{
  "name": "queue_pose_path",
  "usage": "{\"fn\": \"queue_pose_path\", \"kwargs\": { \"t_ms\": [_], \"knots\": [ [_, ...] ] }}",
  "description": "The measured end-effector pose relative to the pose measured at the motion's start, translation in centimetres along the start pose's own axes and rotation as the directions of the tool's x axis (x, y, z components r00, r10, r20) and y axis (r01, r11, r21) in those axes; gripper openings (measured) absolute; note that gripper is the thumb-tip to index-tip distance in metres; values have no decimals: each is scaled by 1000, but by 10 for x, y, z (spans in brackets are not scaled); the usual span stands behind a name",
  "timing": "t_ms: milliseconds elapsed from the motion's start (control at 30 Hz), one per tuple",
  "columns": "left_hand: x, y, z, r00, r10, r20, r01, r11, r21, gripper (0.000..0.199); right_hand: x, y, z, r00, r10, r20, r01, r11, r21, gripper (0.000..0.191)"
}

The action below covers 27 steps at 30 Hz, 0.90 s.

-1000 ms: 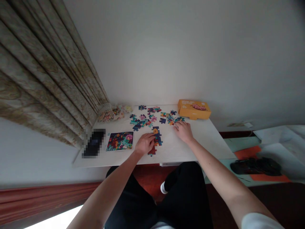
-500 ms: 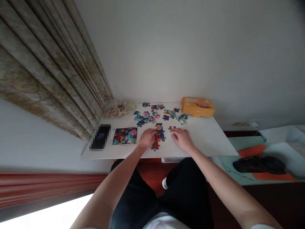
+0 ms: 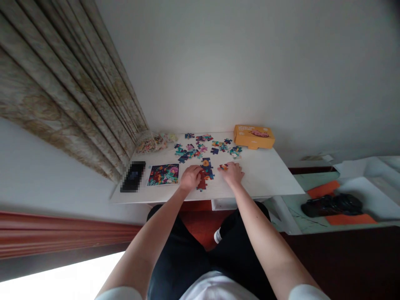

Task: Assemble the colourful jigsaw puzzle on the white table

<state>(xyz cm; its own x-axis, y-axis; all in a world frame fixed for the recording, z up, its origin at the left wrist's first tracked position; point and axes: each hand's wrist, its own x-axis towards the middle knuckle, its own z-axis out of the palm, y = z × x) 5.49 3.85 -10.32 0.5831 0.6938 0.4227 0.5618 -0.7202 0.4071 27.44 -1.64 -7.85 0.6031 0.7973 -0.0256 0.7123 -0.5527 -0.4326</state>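
Left hand [image 3: 190, 177] is resting half-closed against a joined jigsaw section [image 3: 206, 170]; right hand [image 3: 233, 173] is touching 1 small jigsaw piece [image 3: 223, 167], grip unclear. The section is lying on a white table [image 3: 259, 179], between a picture card [image 3: 163, 174] and that piece, with loose jigsaw pieces [image 3: 200, 148] lying beyond.

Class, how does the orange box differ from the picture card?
The orange box is a solid block; the picture card lies flat. The box is mostly orange; the card is multicoloured. The box sits farther back than the card. Both rest on the white table.
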Motion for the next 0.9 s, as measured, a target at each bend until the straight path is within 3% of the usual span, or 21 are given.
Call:
{"fn": "queue_pose_path", "kwargs": {
  "t_ms": [100,167,267,333,467,567,633,767,900],
  "knots": [
    [-3,3,-2,1000,1,-31,-1,1000,3,36,13,10,-2,996,-29,80,24,997,68,50],
    [-5,4,-1,999,3,-48,-4,1000,-12,35,19,19,-3,978,-164,126,138,972,189,47],
    [-6,9,2,994,-31,-100,24,997,-72,34,19,30,1,896,-423,130,312,812,493,40],
    [-4,15,5,985,-83,-151,61,988,-141,34,12,34,6,869,-486,94,311,685,659,42],
    [3,38,7,973,-162,-166,98,935,-342,34,-6,32,10,891,-443,103,191,570,799,49],
    [8,57,2,978,-205,-39,156,842,-516,29,-19,26,2,874,-465,142,150,536,831,35],
    [8,67,-1,960,-278,45,250,767,-590,25,-26,22,-5,865,-478,152,120,491,863,30],
    [1,75,-1,888,-443,121,416,666,-619,21,-40,16,-11,924,-370,92,43,343,938,38],
    [-9,76,7,876,-452,170,461,677,-573,23,-46,13,-5,961,-266,81,3,302,953,45]
  ]
}}
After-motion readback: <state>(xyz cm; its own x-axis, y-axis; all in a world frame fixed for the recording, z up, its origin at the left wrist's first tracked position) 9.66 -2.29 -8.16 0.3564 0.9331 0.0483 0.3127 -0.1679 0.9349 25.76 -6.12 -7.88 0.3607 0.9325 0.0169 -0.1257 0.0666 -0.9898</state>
